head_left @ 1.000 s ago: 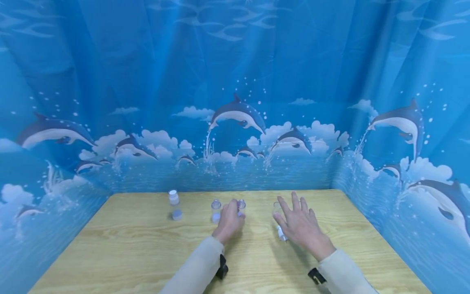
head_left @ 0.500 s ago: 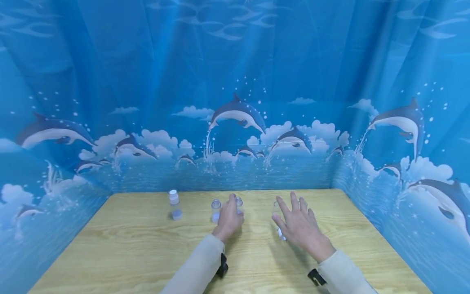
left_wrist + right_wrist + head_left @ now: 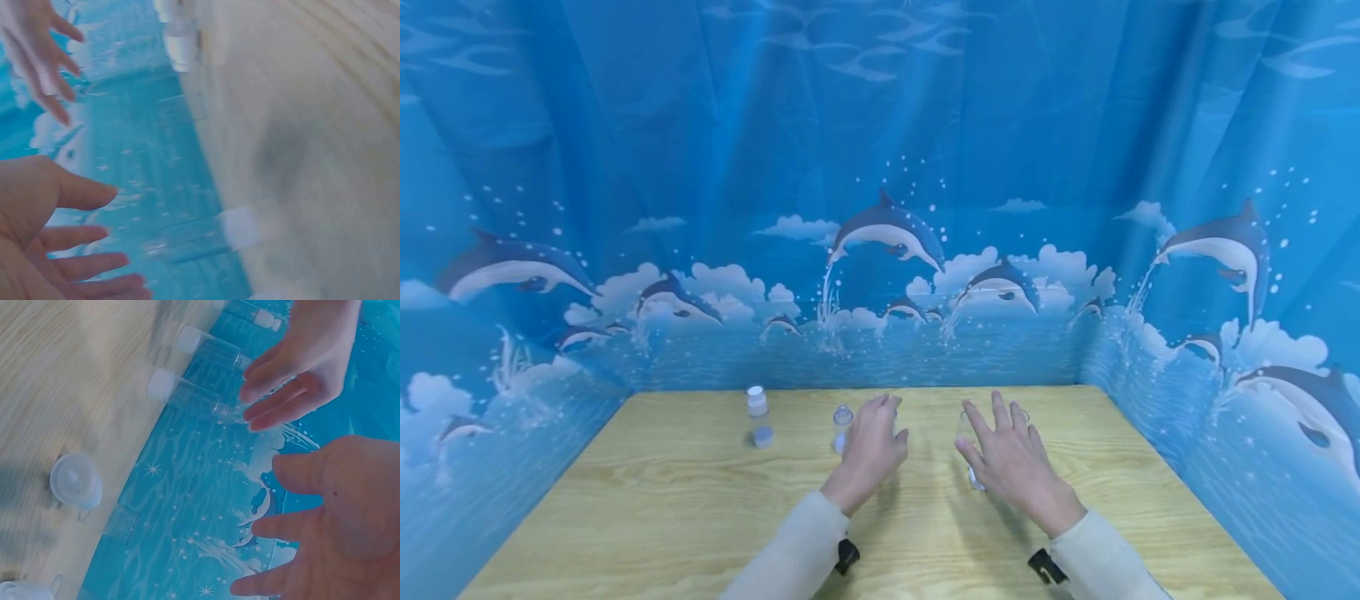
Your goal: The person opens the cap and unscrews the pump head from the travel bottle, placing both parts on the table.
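Observation:
My left hand (image 3: 868, 454) hovers beside a clear bottle with a white bottom, which it mostly hides in the head view. Its fingers are spread apart and hold nothing in the left wrist view, where the clear bottle (image 3: 194, 240) stands apart from them. The right wrist view shows that bottle (image 3: 194, 399) upright, with the left fingertips close to its neck. My right hand (image 3: 1018, 471) is spread above the table, holding nothing. Beneath it lie a small white cap-like piece (image 3: 75, 480) with a loop, a similar white piece (image 3: 25, 592) and a clear, rimmed container (image 3: 122, 524).
Another clear bottle (image 3: 841, 429) with a white bottom stands just left of the left hand. Farther left is a clear bottle with a white cap (image 3: 757, 402). A blue dolphin-printed curtain (image 3: 880, 167) encloses the wooden table (image 3: 662, 500) at the back and sides.
My left hand has let go of the clear bottle after shifting it slightly left; its fingers have loosened and now cover most of it. The right hand has stayed almost still.

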### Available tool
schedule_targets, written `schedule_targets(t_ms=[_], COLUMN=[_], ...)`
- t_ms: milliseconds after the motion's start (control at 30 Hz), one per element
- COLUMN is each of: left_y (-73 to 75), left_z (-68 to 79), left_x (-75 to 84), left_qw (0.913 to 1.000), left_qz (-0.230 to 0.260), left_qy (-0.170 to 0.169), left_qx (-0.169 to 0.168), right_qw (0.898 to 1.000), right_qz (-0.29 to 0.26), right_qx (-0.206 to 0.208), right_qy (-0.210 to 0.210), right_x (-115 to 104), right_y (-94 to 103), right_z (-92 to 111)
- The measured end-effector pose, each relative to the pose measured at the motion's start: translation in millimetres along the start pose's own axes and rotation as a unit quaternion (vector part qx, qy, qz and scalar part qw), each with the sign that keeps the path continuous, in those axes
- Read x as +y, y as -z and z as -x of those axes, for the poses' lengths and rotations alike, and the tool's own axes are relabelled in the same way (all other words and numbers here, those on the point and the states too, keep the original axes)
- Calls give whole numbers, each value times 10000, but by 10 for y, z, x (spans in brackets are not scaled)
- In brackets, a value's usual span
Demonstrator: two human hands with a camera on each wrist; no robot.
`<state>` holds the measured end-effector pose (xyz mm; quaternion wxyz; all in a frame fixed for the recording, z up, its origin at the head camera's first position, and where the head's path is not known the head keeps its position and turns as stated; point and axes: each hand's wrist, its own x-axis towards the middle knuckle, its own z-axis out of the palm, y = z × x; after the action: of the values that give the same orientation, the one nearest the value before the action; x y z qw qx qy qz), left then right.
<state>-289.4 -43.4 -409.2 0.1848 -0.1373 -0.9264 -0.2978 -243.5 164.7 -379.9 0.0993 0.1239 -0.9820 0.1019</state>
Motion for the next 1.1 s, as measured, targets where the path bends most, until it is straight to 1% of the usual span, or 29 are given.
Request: schedule_targets(t_ms=[67,167,267,333,533,600,667,767,833,1000,1100], left_y=[111,251,369,443,669,747,826,922,958,991,1009], left_z=[52,124,184,226,291,303,321,356,384,441,456], left_x=[25,15,-51,-123,-462,-592,-712,-880,-989,-1260,-1382], left_qw=[9998,9990,9987,9990,9995,9989,9978,9958,9949,9954,9944], left_qz=[-154,-345,-408,-381,-248,-337,-410,-500,-479,-501,-387], left_qy=[-129,-291,-319,-242,190,311,511,766,876,821,987], left_qx=[-24,7,10,-17,-107,-70,-53,-90,-123,10,36], right_qw=[10000,9999,9998,9998,9997,9996,9994,9990,9988,9978,9971], right_qz=[-3,-7,-16,-12,-16,-33,-28,-58,-100,-246,-321], right_qx=[-23,-20,-12,-29,-72,-102,-119,-186,-237,-304,-275], right_qy=[45,146,214,220,250,275,332,408,424,529,633], right_x=[-10,-34,-58,-71,-114,-139,-179,-250,-299,-432,-516], right_y=[4,15,29,31,21,22,20,9,-8,-65,-89], right_z=[1,1,3,6,25,26,22,11,5,-12,-29])
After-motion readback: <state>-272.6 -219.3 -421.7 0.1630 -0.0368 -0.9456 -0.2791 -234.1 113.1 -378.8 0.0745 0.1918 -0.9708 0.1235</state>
